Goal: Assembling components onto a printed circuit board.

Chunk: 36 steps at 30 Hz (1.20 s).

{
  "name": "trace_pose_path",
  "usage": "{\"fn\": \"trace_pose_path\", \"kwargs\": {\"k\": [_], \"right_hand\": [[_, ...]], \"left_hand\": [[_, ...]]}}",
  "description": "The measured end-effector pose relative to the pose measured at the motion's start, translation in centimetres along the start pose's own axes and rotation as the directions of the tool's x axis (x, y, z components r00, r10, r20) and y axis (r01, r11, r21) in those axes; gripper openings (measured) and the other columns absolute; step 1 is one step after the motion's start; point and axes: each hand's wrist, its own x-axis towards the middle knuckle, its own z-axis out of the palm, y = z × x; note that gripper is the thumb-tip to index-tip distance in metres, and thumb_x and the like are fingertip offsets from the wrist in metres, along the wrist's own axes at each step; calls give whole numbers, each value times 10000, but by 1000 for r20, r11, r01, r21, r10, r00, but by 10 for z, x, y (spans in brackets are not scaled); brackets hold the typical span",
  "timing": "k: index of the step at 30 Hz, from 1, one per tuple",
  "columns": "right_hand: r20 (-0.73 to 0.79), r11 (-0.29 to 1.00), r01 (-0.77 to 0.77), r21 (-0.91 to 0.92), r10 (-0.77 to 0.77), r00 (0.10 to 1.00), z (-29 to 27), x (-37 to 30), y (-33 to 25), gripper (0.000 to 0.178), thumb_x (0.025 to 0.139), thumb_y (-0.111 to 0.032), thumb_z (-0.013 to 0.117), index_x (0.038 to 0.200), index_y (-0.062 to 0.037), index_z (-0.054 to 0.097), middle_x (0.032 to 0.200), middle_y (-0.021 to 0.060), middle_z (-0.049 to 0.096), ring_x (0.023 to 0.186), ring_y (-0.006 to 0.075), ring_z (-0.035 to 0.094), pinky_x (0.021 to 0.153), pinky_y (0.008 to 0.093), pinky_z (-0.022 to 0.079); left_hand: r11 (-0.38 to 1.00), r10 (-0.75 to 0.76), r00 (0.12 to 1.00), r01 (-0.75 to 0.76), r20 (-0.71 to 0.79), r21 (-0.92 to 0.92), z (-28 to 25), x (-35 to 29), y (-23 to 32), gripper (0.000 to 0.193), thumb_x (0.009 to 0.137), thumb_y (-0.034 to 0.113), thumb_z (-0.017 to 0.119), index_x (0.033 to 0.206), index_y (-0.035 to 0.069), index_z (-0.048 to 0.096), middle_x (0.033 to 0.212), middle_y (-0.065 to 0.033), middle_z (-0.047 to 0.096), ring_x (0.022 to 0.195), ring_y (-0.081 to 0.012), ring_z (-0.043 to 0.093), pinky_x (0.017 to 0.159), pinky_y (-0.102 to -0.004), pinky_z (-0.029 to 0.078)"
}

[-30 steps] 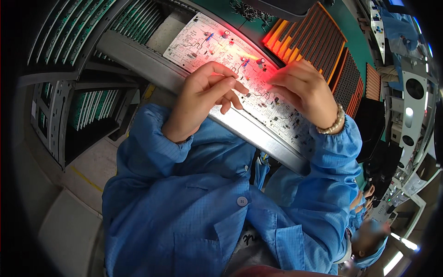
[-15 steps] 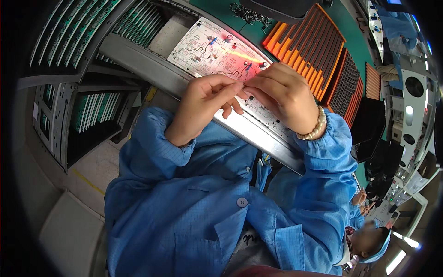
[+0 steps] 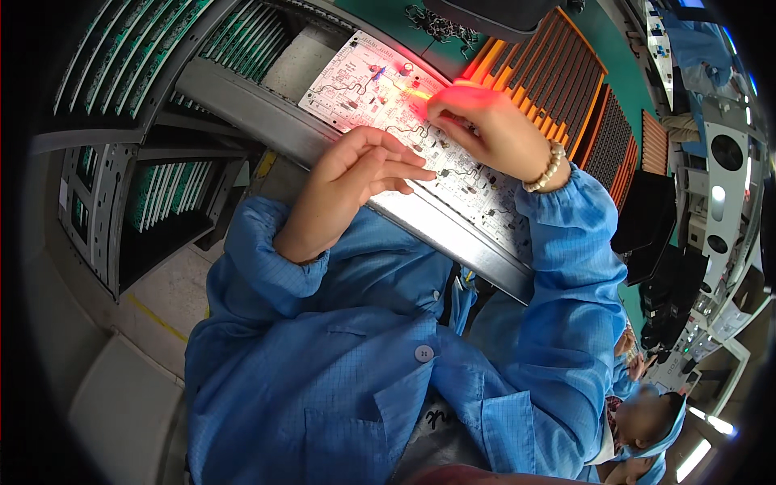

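A white circuit board with small parts standing on it lies on a metal rail track in front of me. Red and yellow light falls across its far side. My right hand is over the board, its fingertips pinched together close to the surface. What they hold, if anything, is hidden. My left hand hovers above the near edge of the track, fingers stretched out and apart, with nothing seen in it. A beaded bracelet circles my right wrist.
Beyond the board are orange and black slotted trays and a pile of dark wire-like parts on a green mat. A dark lamp-like housing overhangs the far edge. Racks of green boards stand at left. Another person sits at lower right.
My hands, fingertips together half a second ago, have parted. The right moved up and away over the board; the left drew slightly back and its fingers straightened.
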Motion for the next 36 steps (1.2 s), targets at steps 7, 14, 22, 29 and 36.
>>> {"fn": "trace_pose_path", "kwargs": {"k": [7,14,22,29,36], "right_hand": [[-18,962,139,-236,-147,989,15,8,1,168,817,32,663,973,-9,618,960,117,587,956,324,578,815,394,504],[-14,955,160,-249,-168,986,15,11,2,201,793,18,685,984,-29,646,969,122,573,973,323,571,813,393,503],[0,932,87,-351,-93,996,1,-1,-14,176,768,-37,731,940,-35,699,915,115,594,877,314,602,784,400,515],[-173,950,271,-156,-297,939,10,1,-49,182,765,-76,739,939,-33,708,889,96,617,836,285,614,749,367,518],[-141,897,184,-403,-259,956,29,2,-62,192,742,-84,715,922,-19,701,882,90,629,837,268,617,737,352,520]], "left_hand": [[994,-97,995,97,4,-48,2,-3,7,228,1080,164,334,1164,-3,464,1230,-251,615,1119,-380,651,930,-410,539],[998,-35,999,34,-11,-50,0,-5,4,263,1070,143,347,1193,-18,514,1260,-296,595,1193,-401,600,1010,-461,493],[955,-46,999,51,23,-291,-3,-4,2,258,1046,88,367,1212,-20,531,1345,-313,529,1303,-410,508,1069,-503,439],[878,-10,995,58,104,-476,-6,1,-7,280,1019,76,399,1257,0,526,1327,-240,540,1259,-357,537,1089,-499,409],[764,-36,999,33,9,-645,-2,5,-20,282,1006,77,429,1263,-22,488,1252,-195,559,1211,-305,550,1104,-464,413]]}}
